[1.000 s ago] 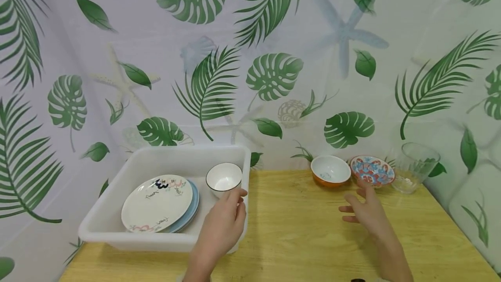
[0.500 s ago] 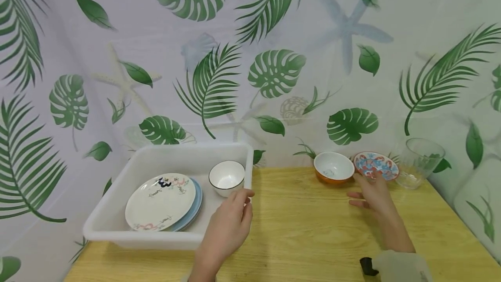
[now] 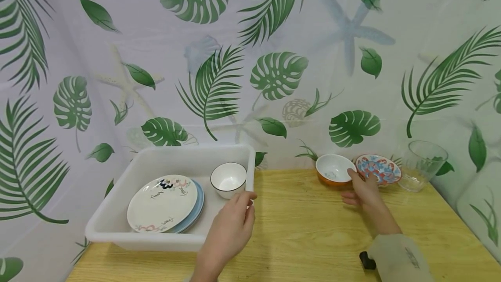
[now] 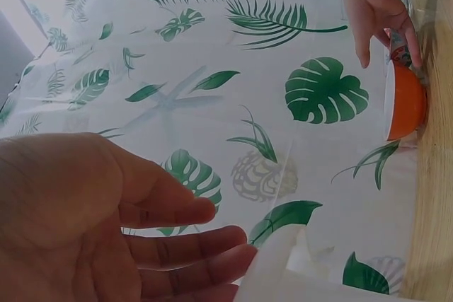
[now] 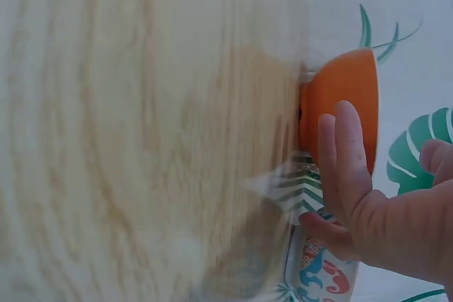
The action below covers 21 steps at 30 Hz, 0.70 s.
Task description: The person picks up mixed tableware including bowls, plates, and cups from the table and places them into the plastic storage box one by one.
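Left hand (image 3: 231, 227): fingers loosely bent, thumb apart, nothing in its grasp; it is by the right wall of the white tub (image 3: 145, 242) (touching or not, I cannot tell).
Right hand (image 3: 365, 193): fingers spread and extended, holding nothing that shows; clearly the hand nearer the orange bowl.
Orange bowl (image 3: 333, 171): upright on the wooden table (image 3: 297, 225), just left of and beyond the right hand's fingers; round, so no long axis; contact unclear.
Patterned dish (image 3: 380, 166): just right of the bowl, beyond the hand.
Clear glass (image 3: 420, 166): right of the dish.
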Each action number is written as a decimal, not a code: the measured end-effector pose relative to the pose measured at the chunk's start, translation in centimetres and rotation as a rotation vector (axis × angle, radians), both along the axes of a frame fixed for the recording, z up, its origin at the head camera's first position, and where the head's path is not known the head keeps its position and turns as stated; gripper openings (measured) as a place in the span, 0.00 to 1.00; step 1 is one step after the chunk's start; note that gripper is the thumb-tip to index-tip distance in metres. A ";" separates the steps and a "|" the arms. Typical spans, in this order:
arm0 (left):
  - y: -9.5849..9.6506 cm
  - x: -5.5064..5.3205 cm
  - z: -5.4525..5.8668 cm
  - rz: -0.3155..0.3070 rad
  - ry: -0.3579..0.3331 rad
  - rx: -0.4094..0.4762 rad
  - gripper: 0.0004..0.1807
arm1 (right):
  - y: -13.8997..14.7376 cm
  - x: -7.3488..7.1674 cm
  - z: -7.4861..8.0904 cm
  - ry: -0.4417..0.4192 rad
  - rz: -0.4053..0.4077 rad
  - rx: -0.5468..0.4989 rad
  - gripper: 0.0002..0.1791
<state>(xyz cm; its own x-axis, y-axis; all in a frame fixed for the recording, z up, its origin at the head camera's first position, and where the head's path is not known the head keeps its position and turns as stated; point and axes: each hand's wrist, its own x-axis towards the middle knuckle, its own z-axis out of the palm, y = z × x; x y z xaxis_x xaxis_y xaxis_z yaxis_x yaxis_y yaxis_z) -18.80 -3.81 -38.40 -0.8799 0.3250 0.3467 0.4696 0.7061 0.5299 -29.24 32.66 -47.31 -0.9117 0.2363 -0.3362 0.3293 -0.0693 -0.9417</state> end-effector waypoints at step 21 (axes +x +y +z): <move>0.1 -0.1 -0.1 -0.025 -0.050 -0.026 0.13 | -0.2 -3.2 -3.1 0.055 0.038 0.259 0.50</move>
<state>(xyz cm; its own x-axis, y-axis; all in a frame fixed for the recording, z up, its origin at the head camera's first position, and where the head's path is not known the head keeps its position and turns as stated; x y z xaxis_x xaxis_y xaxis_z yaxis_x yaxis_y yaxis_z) -18.89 -3.71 -38.47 -0.8875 0.3551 0.2937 0.4605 0.7083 0.5350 -32.45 32.41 -50.43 -0.9367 0.2735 -0.2186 0.2749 0.1879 -0.9429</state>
